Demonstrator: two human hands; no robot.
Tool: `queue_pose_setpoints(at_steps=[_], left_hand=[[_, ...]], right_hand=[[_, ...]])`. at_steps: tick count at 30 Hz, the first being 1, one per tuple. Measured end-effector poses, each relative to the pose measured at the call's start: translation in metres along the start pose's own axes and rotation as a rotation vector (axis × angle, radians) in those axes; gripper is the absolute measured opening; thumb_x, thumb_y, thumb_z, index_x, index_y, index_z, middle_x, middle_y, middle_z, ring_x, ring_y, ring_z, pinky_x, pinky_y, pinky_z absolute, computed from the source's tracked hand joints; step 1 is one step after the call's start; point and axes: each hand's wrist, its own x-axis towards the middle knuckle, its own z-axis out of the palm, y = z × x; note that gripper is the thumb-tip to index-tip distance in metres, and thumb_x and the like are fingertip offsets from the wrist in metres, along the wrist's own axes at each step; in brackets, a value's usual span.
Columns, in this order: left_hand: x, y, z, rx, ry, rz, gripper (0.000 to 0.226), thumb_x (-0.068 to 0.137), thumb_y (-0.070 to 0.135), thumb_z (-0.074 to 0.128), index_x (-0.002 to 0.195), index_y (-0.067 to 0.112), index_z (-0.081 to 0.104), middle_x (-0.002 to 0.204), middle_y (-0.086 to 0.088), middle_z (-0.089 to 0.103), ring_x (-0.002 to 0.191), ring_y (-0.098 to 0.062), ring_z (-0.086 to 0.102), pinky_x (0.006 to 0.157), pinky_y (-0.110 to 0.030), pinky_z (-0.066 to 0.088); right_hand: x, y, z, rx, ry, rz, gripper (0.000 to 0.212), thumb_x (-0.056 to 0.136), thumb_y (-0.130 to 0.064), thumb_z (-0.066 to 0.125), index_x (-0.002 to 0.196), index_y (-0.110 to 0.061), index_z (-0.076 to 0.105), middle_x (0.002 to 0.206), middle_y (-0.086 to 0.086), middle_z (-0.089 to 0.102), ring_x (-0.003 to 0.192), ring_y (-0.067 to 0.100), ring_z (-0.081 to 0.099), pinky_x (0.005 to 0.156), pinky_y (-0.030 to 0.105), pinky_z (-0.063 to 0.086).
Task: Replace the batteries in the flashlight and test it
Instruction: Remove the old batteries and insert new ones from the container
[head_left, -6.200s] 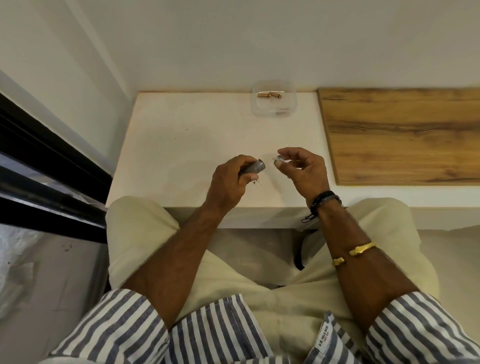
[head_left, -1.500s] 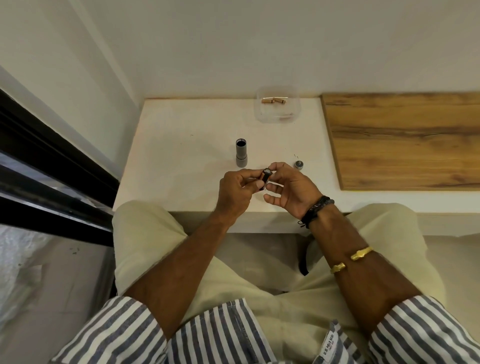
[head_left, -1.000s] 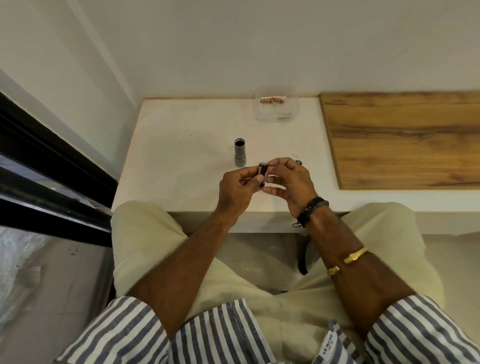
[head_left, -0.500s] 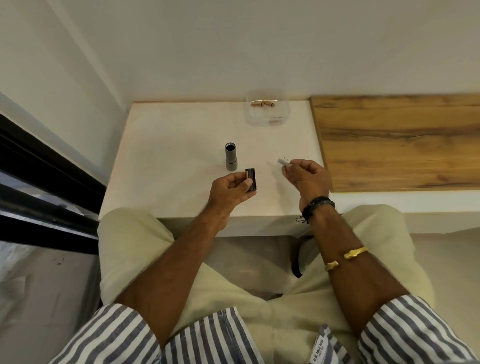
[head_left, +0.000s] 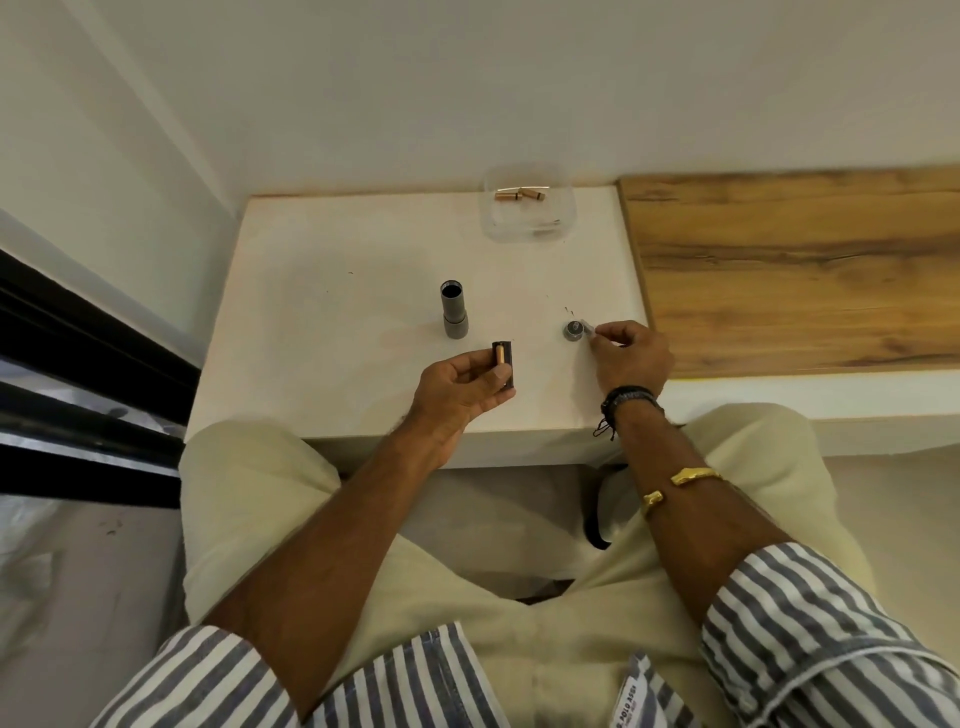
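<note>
The grey flashlight body (head_left: 454, 310) stands upright on the white table (head_left: 337, 312) with its open end up. My left hand (head_left: 460, 387) holds a black battery holder (head_left: 503, 364) with a gold battery showing in it. My right hand (head_left: 626, 358) pinches a small pale battery (head_left: 588, 327) just over the flashlight's round end cap (head_left: 573, 331), which lies on the table.
A clear plastic container (head_left: 530, 210) with a few gold batteries (head_left: 519, 195) sits at the table's far edge by the wall. A wooden board (head_left: 789, 270) adjoins the table on the right. My knees are under the near edge.
My hands have parted: the right pulled a battery out of the holder and moved right toward the end cap. The left keeps the holder. Earlier the flashlight body was set down upright.
</note>
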Motion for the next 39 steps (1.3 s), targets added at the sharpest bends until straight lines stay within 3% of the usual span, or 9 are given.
queue_pose_setpoints(at_steps=[9,13,19,21,23,26,31,36,39], left_hand=[[-0.004,0.002,0.003,0.009,0.0,0.005,0.02,0.086,-0.001,0.073,0.105,0.004,0.07,0.099,-0.012,0.074,0.094,-0.025,0.072,0.09,-0.04,0.058],[-0.008,0.007,0.005,-0.014,0.016,-0.012,0.02,0.086,0.003,0.073,0.105,0.001,0.067,0.109,-0.025,0.072,0.096,-0.032,0.072,0.09,-0.038,0.058],[-0.006,0.009,-0.001,-0.053,0.015,-0.064,0.019,0.091,0.016,0.069,0.107,0.005,0.068,0.106,-0.021,0.073,0.098,-0.03,0.072,0.078,-0.029,0.06],[-0.005,0.01,-0.002,-0.059,0.022,-0.074,0.02,0.093,0.018,0.067,0.107,0.005,0.068,0.107,-0.021,0.073,0.098,-0.028,0.072,0.079,-0.029,0.06],[-0.004,0.011,-0.004,-0.062,0.039,-0.079,0.028,0.094,0.021,0.065,0.112,0.001,0.067,0.109,-0.021,0.072,0.098,-0.027,0.073,0.08,-0.029,0.061],[-0.005,0.012,-0.005,-0.047,0.067,-0.085,0.038,0.093,0.025,0.067,0.118,-0.003,0.066,0.11,-0.021,0.073,0.097,-0.026,0.073,0.081,-0.03,0.061],[-0.008,0.012,-0.005,-0.018,0.081,-0.065,0.036,0.092,0.023,0.068,0.116,-0.004,0.068,0.107,-0.019,0.074,0.093,-0.025,0.074,0.081,-0.031,0.061],[-0.008,0.012,-0.006,0.018,0.107,-0.046,0.036,0.09,0.023,0.07,0.112,-0.005,0.07,0.105,-0.021,0.074,0.089,-0.027,0.075,0.079,-0.032,0.062],[-0.008,0.011,-0.004,0.08,0.133,-0.031,0.029,0.089,0.024,0.071,0.105,0.0,0.073,0.102,-0.019,0.075,0.09,-0.03,0.075,0.079,-0.034,0.063]], right_hand=[[-0.004,-0.001,0.002,-0.121,-0.057,-0.027,0.011,0.085,-0.021,0.075,0.094,-0.024,0.079,0.099,-0.009,0.075,0.089,0.014,0.067,0.065,0.022,0.043],[-0.002,0.0,0.002,-0.118,-0.062,-0.026,0.013,0.084,-0.022,0.076,0.097,-0.024,0.078,0.101,-0.008,0.075,0.094,0.017,0.069,0.072,0.027,0.047],[-0.012,-0.009,0.002,-0.082,0.022,-0.15,0.012,0.085,-0.024,0.077,0.096,-0.022,0.075,0.095,-0.004,0.072,0.09,0.016,0.065,0.086,0.041,0.058],[-0.02,-0.02,0.0,-0.004,-0.1,-0.234,0.009,0.084,-0.018,0.075,0.093,-0.02,0.077,0.084,-0.005,0.072,0.08,0.013,0.066,0.079,0.038,0.06],[-0.031,-0.033,-0.003,0.033,-0.339,-0.332,0.013,0.087,-0.016,0.073,0.098,-0.02,0.077,0.083,-0.006,0.072,0.075,0.013,0.068,0.068,0.034,0.061],[-0.049,-0.049,-0.007,-0.028,-0.613,-0.48,0.023,0.088,-0.02,0.076,0.111,-0.021,0.075,0.105,-0.004,0.074,0.075,0.012,0.072,0.064,0.027,0.061],[-0.068,-0.053,-0.005,-0.197,-0.621,-0.637,0.033,0.082,-0.025,0.08,0.114,-0.021,0.074,0.112,-0.006,0.072,0.085,0.005,0.069,0.075,-0.002,0.04],[-0.077,-0.056,-0.004,-0.239,-0.631,-0.693,0.034,0.082,-0.021,0.079,0.115,-0.017,0.072,0.114,0.002,0.071,0.09,0.012,0.07,0.079,0.022,0.059],[-0.078,-0.056,-0.004,-0.291,-0.62,-0.706,0.032,0.083,-0.021,0.078,0.114,-0.016,0.072,0.113,0.001,0.071,0.092,0.012,0.069,0.077,0.002,0.046]])
